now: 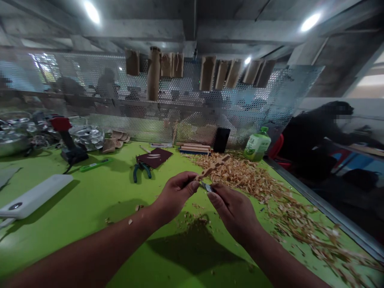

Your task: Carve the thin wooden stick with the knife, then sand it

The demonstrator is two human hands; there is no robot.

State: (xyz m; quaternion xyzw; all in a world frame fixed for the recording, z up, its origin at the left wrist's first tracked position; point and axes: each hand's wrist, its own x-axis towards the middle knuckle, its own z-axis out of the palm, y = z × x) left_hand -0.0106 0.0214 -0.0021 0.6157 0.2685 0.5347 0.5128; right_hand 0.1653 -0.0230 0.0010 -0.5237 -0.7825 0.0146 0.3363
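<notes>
My left hand (175,194) is closed round the near end of a slim carved wooden stick (214,166), which slants up and away to the right. A knife with a short metal blade (206,186) is in my right hand (235,210), its thumb along the handle. The blade lies close against the stick beside my left thumb; whether it bites into the wood I cannot tell. Most of the knife's handle is hidden in my fist. Both hands are above the green tabletop (120,248), over a small scatter of wood crumbs (196,220).
Wood shavings (252,176) spread along the right side. Pliers (142,171) rest near dark red sandpaper (154,158). Behind are wooden sticks (195,149), a black phone-like slab (222,140) and a green-capped bottle (258,145). A white device (39,196) lies left. Someone in black (315,132) sits right.
</notes>
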